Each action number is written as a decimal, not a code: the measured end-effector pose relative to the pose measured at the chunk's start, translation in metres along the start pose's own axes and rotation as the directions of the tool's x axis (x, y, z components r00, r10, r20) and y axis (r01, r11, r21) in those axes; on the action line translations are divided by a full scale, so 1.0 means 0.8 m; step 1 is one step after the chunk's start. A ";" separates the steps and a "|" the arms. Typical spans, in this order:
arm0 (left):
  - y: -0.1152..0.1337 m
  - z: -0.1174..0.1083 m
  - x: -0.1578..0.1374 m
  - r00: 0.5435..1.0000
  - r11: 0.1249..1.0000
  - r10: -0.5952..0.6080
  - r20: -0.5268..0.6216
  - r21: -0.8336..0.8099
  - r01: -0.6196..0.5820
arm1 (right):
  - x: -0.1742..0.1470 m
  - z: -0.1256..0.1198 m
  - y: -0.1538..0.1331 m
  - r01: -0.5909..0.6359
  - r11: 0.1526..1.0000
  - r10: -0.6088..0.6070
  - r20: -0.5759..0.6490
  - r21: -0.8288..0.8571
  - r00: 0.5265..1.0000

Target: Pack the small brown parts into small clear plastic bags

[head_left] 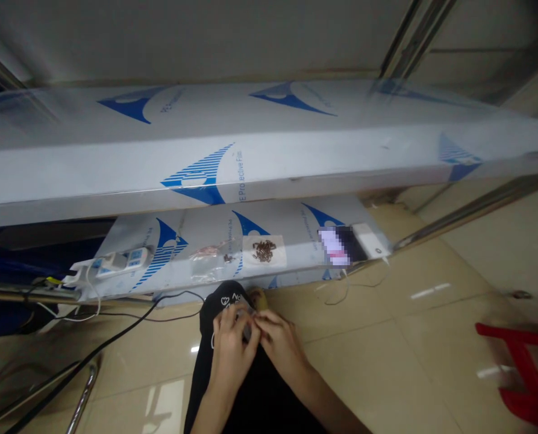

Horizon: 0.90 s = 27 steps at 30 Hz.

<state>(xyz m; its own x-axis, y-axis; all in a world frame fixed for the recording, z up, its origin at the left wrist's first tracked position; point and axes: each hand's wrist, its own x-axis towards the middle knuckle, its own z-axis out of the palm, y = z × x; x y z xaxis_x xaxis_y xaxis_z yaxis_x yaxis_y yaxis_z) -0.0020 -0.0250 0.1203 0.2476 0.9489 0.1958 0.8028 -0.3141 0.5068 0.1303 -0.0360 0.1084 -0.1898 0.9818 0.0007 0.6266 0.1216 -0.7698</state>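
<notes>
My left hand (231, 343) and my right hand (278, 341) meet over my lap, above black clothing with white print (226, 301). Between their fingertips they pinch a small pale part (248, 321); it is too small and blurred to name. Ahead, on the lower shelf (296, 223) wrapped in blue-printed film, lies a white sheet with a heap of small brown parts (264, 251). A clear little bag (208, 251) lies to the left of that heap.
A white power strip (115, 263) sits at the shelf's left end, with black and white cables trailing onto the tiled floor. A phone (341, 246) and a white power bank (372, 241) lie at the right end. An upper shelf (250, 150) overhangs. A red stool (522, 374) stands right.
</notes>
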 end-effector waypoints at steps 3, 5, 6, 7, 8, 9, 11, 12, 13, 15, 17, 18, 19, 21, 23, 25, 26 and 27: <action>-0.002 0.002 0.006 0.992 0.996 0.088 0.087 0.003 -0.088 | -0.002 0.004 0.009 -0.050 0.999 0.051 0.023 -0.017 0.998; -0.004 0.003 0.008 0.976 0.990 0.141 0.166 -0.025 -0.139 | 0.000 0.002 0.016 -0.084 0.996 0.084 0.040 -0.011 0.996; -0.005 0.004 0.008 0.966 0.987 0.161 0.201 -0.040 -0.156 | 0.002 0.001 0.020 -0.103 0.995 0.103 0.044 -0.004 0.994; -0.007 0.005 0.008 0.958 0.985 0.173 0.229 -0.052 -0.166 | 0.003 -0.001 0.024 -0.121 0.993 0.121 0.049 0.007 0.991; -0.009 0.006 0.008 0.953 0.984 0.177 0.246 -0.061 -0.167 | 0.005 -0.002 0.028 -0.137 0.990 0.135 0.054 0.024 0.989; -0.011 0.007 0.008 0.952 0.985 0.174 0.253 -0.067 -0.162 | 0.006 -0.003 0.032 -0.149 0.988 0.146 0.061 0.047 0.987; -0.016 0.013 0.007 0.951 0.986 0.162 0.262 -0.070 -0.149 | 0.007 -0.004 0.039 -0.164 0.981 0.155 0.084 0.108 0.984; -0.019 0.016 0.006 0.949 0.986 0.164 0.269 -0.069 -0.151 | 0.008 -0.003 0.042 -0.168 0.976 0.155 0.103 0.141 0.983; -0.022 0.020 0.006 0.945 0.985 0.172 0.280 -0.066 -0.159 | 0.008 -0.002 0.045 -0.172 0.971 0.154 0.120 0.167 0.981; -0.026 0.028 0.005 0.933 0.980 0.197 0.300 -0.065 -0.186 | 0.008 0.000 0.049 -0.172 0.965 0.143 0.151 0.197 0.978; -0.030 0.035 0.005 0.930 0.978 0.209 0.304 -0.069 -0.197 | 0.010 0.000 0.051 -0.161 0.963 0.124 0.174 0.216 0.977; -0.031 0.038 0.005 0.931 0.979 0.204 0.302 -0.072 -0.191 | 0.012 -0.001 0.051 -0.158 0.962 0.118 0.183 0.225 0.976; -0.031 0.040 0.006 0.934 0.980 0.198 0.299 -0.075 -0.183 | 0.014 -0.002 0.051 -0.158 0.959 0.114 0.190 0.234 0.975; -0.031 0.042 0.006 0.942 0.983 0.183 0.283 -0.077 -0.167 | 0.020 -0.006 0.049 -0.169 0.952 0.118 0.203 0.255 0.972; -0.029 0.042 0.007 0.951 0.985 0.168 0.259 -0.074 -0.154 | 0.026 -0.009 0.047 -0.184 0.937 0.117 0.228 0.296 0.967; -0.027 0.041 0.008 0.956 0.987 0.157 0.247 -0.078 -0.142 | 0.029 -0.009 0.046 -0.206 0.907 0.100 0.286 0.367 0.953; -0.026 0.041 0.008 0.958 0.987 0.152 0.244 -0.084 -0.135 | 0.030 -0.009 0.046 -0.220 0.887 0.090 0.316 0.406 0.945; -0.025 0.042 0.008 0.959 0.988 0.146 0.241 -0.090 -0.128 | 0.031 -0.007 0.047 -0.235 0.867 0.083 0.339 0.439 0.937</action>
<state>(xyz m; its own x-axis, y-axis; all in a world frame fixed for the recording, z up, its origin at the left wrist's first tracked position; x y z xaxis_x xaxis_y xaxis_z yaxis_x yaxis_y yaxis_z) 0.0016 -0.0114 0.0835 0.4855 0.8722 0.0596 0.7125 -0.4344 0.5510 0.1538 -0.0066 0.0834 -0.3822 0.8809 -0.2791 0.2564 -0.1891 -0.9479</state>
